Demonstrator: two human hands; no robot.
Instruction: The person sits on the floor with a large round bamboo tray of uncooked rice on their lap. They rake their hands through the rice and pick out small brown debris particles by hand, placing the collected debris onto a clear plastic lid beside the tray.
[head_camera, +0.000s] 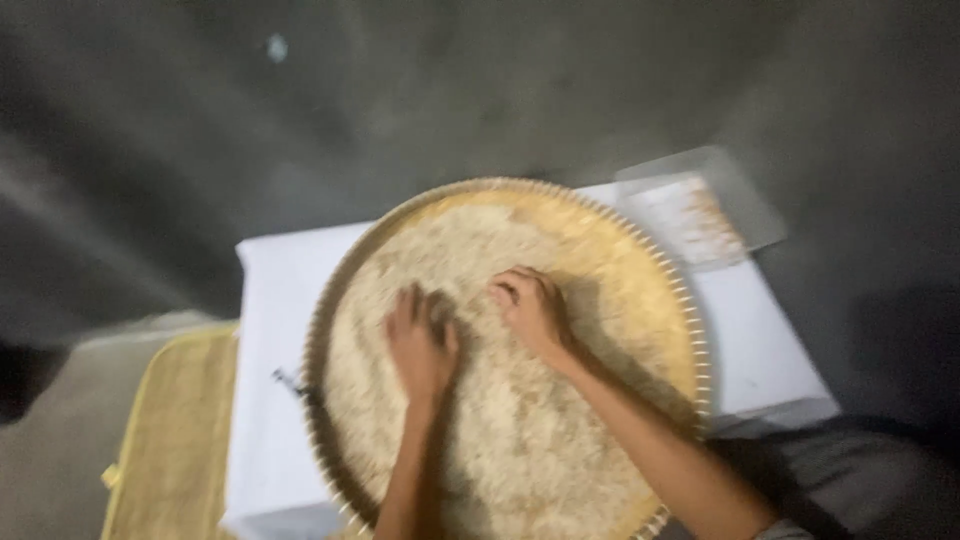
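A large round woven tray (660, 265) lies on a white low table (270, 330) and is covered with pale rice grains (500, 440). My left hand (420, 345) rests flat on the rice near the tray's middle, fingers spread and pointing away from me. My right hand (530, 310) lies just to its right, fingers curled down into the grains. Whether any grains are pinched between its fingers is too blurred to tell. Both forearms reach in from the bottom edge.
A clear plastic packet (700, 210) with light contents lies at the table's far right corner. A yellowish mat (175, 440) is on the floor to the left. Dark grey floor surrounds everything. Dark cloth (850, 480) shows at the lower right.
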